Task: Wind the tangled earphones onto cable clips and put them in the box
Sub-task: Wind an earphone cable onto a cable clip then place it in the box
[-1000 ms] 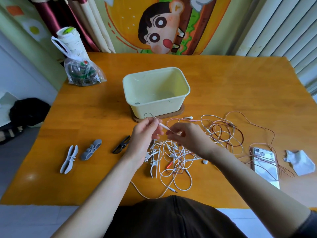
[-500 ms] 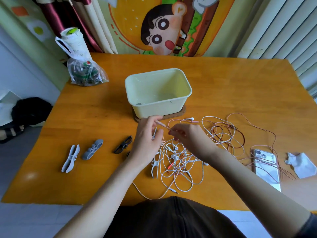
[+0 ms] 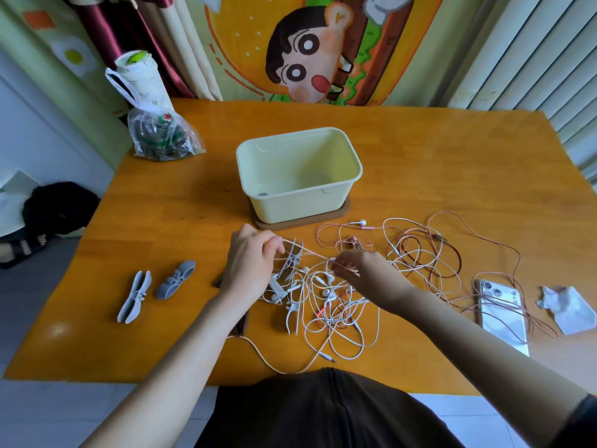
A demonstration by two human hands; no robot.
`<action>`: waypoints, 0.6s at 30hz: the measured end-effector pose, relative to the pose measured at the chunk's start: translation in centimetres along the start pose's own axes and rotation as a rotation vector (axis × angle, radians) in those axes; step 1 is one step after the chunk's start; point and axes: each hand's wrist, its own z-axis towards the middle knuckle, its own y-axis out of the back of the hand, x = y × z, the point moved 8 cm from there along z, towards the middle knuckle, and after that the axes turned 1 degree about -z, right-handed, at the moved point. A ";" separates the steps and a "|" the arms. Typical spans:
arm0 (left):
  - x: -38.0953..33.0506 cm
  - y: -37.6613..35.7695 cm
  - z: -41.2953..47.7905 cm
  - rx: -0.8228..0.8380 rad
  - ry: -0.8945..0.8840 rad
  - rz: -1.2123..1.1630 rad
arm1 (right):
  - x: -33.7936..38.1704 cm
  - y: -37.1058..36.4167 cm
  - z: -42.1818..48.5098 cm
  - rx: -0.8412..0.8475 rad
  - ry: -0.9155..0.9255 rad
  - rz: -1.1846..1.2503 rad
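Observation:
A tangle of white and pink earphone cables point(image 3: 336, 305) lies on the wooden table in front of me. My left hand point(image 3: 252, 263) pinches one end of a pale pink cable, and my right hand point(image 3: 365, 273) pinches the same cable a little to the right, so it runs taut between them. White cable clips point(image 3: 292, 313) lie in the tangle. Two grey cable clips point(image 3: 134, 297) point(image 3: 176, 279) lie to the left. The pale yellow box point(image 3: 298, 176) stands open behind the tangle on a brown lid.
A phone point(image 3: 502, 313) lies at the right under pink cable loops, with a crumpled white wrapper point(image 3: 567, 308) beside it. A plastic bag point(image 3: 158, 137) and a white roll stand at the back left. The table's near edge is at my body.
Both hands have dropped lower and moved apart, drawing the pink cable out straight between them. My left hand has moved left.

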 end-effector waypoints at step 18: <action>1.3 -0.8 0.4 0.109 0.173 -0.349 | 4.4 8.5 -0.3 -0.506 0.112 0.004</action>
